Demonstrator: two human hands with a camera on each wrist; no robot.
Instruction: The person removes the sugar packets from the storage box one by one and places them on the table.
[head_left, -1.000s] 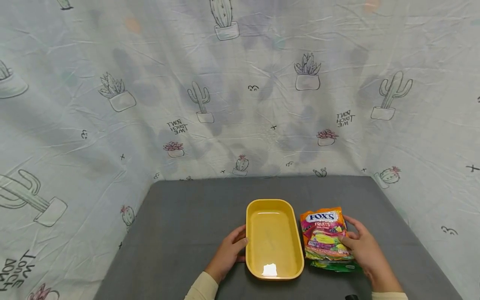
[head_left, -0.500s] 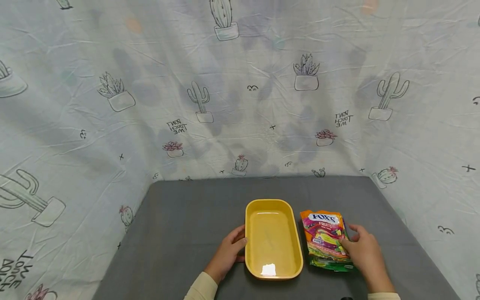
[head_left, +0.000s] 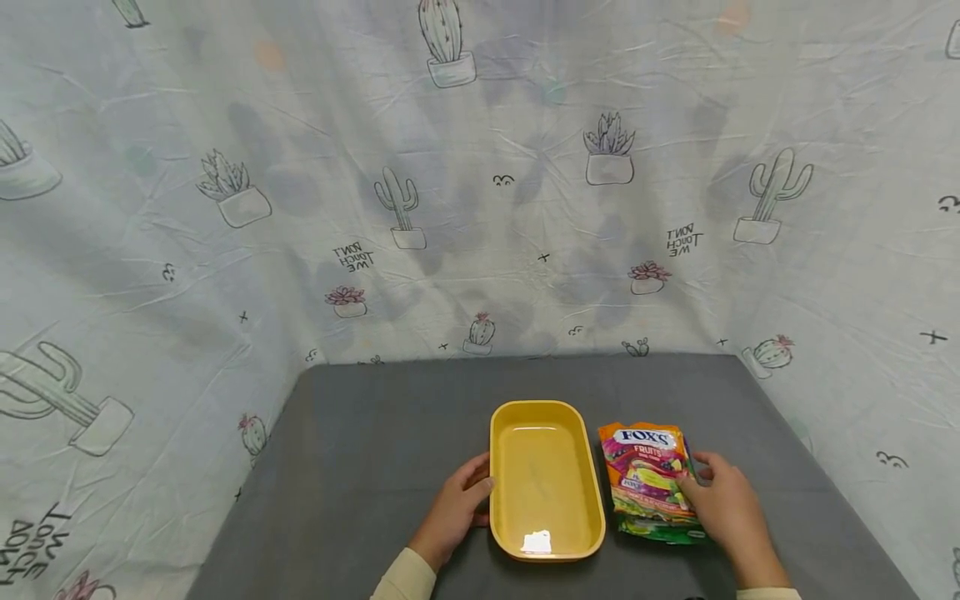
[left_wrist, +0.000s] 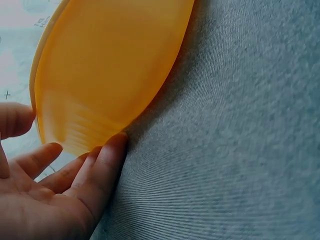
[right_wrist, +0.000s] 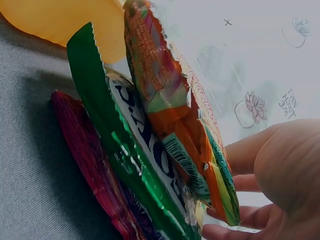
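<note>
A yellow rectangular tray point(head_left: 546, 483) with rounded corners lies on the table, its inside bare. At its left side my left hand point(head_left: 456, 504) holds it, the thumb at the rim and the fingertips against the outer wall low down, as the left wrist view shows. To the tray's right is a stack of Fox's candy bags point(head_left: 651, 475), an orange one uppermost. My right hand point(head_left: 726, 504) grips the stack's right edge, thumb on the top bag. In the right wrist view a green bag point(right_wrist: 117, 125) and a purple bag point(right_wrist: 82, 155) lie beneath the orange bag point(right_wrist: 175, 120).
A grey cloth-covered table point(head_left: 375, 450) spreads around the tray and bags. Pale fabric printed with cacti point(head_left: 525, 208) hangs behind and on both sides. A small dark object point(head_left: 695, 597) is cut off at the bottom edge.
The top candy bag has shifted slightly towards me, and my right hand's fingers have drawn back along the stack's right edge. My left hand and the tray stay nearly still.
</note>
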